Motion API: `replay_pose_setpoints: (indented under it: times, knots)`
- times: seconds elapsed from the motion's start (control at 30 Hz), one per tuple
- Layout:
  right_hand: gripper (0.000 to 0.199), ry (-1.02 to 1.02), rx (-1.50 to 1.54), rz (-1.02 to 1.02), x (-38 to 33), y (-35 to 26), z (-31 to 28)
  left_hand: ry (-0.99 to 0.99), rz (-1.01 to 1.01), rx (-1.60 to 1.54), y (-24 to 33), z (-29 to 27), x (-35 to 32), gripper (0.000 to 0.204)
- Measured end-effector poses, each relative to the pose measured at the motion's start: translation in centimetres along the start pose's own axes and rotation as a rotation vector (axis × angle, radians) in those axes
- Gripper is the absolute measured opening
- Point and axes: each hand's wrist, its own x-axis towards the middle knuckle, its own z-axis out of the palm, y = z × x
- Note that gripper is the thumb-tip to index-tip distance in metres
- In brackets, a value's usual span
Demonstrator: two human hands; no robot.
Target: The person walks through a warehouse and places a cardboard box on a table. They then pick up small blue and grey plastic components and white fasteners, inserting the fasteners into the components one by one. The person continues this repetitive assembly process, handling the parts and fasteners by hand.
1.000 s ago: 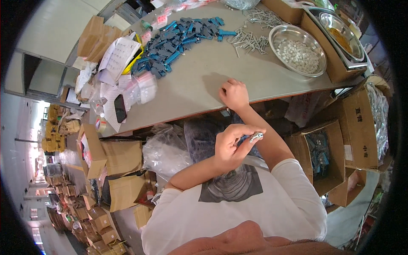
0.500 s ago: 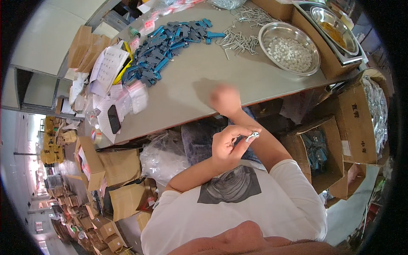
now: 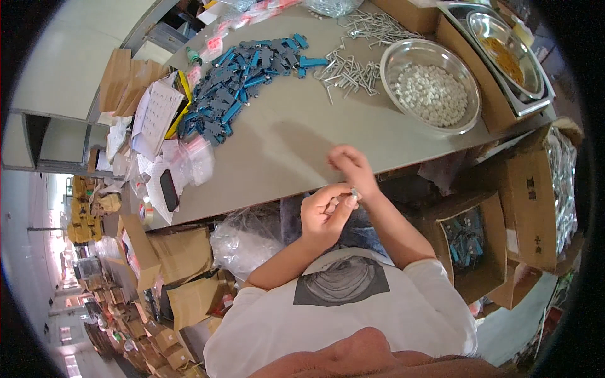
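Observation:
My left hand (image 3: 323,215) is in front of my chest, just below the table's near edge, thumb and fingers pinched together. Between their tips is a small shiny metal piece (image 3: 354,193), partly covered by the fingers. My right hand (image 3: 354,169) is just beyond it, over the table edge, with its fingers curled in; whatever they may hold is hidden. Across the table lie a heap of blue-and-dark-grey plastic parts (image 3: 242,79), a pile of bent metal rods (image 3: 353,74) and a steel bowl (image 3: 467,120) of small white pieces (image 3: 432,94).
Papers (image 3: 157,113), clear plastic bags (image 3: 200,160) and a phone (image 3: 169,191) lie at the table's left end. Another steel bowl (image 3: 532,79) with yellowish pieces stands far right. Open cardboard boxes (image 3: 495,261) are beside me on the right, one holding blue parts (image 3: 465,242).
My right hand, blurred over the tabletop before, has come nearer and to the right, toward my left hand. The left keeps its pinch and has turned the metal piece slightly.

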Motion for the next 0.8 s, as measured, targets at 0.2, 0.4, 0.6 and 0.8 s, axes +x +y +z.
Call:
replay_pose_setpoints:
  times: [0.2,0.4,0.6,0.8]
  knots:
    - [0.01,-0.138,-0.097,-0.18,-4.9,-8.2,-1.4,0.008,-0.015,-0.055,-1.1,-0.6,1.7,0.016]
    - [0.015,-0.114,-0.374,-0.337,-4.9,-10.4,-1.8,-0.135,0.047,-0.05,-0.7,-0.6,3.1,0.016]
    - [0.016,-0.115,-0.466,-0.348,-4.8,-10.4,-1.5,-0.205,0.095,0.108,-0.4,-1.8,3.7,0.014]
    - [0.013,-0.092,-0.272,-0.222,-4.5,-8.4,-0.4,-0.174,0.032,0.059,-0.8,-3.6,3.4,0.013]
